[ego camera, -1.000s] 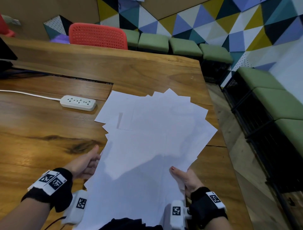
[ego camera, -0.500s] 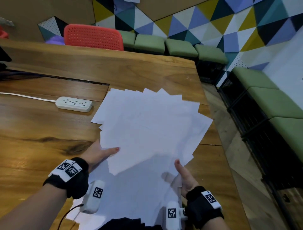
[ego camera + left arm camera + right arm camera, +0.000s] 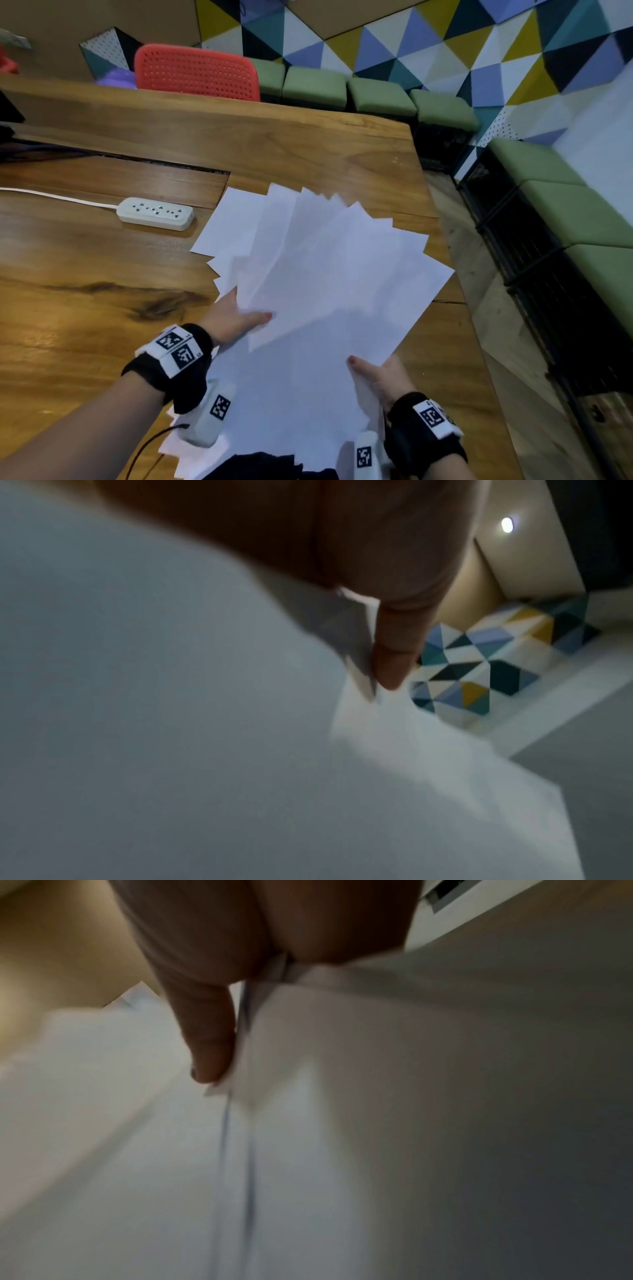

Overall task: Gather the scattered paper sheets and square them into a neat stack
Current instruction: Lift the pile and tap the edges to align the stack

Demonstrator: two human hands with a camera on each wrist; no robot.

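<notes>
Left hand (image 3: 236, 318) sits at the left edge of the paper sheets (image 3: 325, 284), thumb lying flat on top and pointing right, the other fingers hidden beneath the paper; it pinches the sheets between thumb and underside fingers. In the left wrist view the thumb (image 3: 394, 656) presses against stacked sheet edges (image 3: 359, 642); picture blurred. Right hand (image 3: 380, 377) holds the near right edge of the sheets, thumb on top and pointing away from the body, fingers under the paper and out of sight. The right wrist view shows the thumb (image 3: 209, 1042) laid along several sheet edges (image 3: 246, 1020), also blurred. Both wrists wear black bands with printed markers. The sheets lie over the right part of the wooden table (image 3: 85, 308), fanned and uneven, corners splayed along the far and left sides, near ends reaching the table's near edge by the person's body. Long axis runs from the person outward, leaning slightly right; far corner overhangs near the table's right edge. A white power strip (image 3: 156, 213) with its cable lies just left of the fan's far-left corner, apart from it. A red chair (image 3: 197, 72) and green cushioned seats (image 3: 380, 96) stand beyond the table.
</notes>
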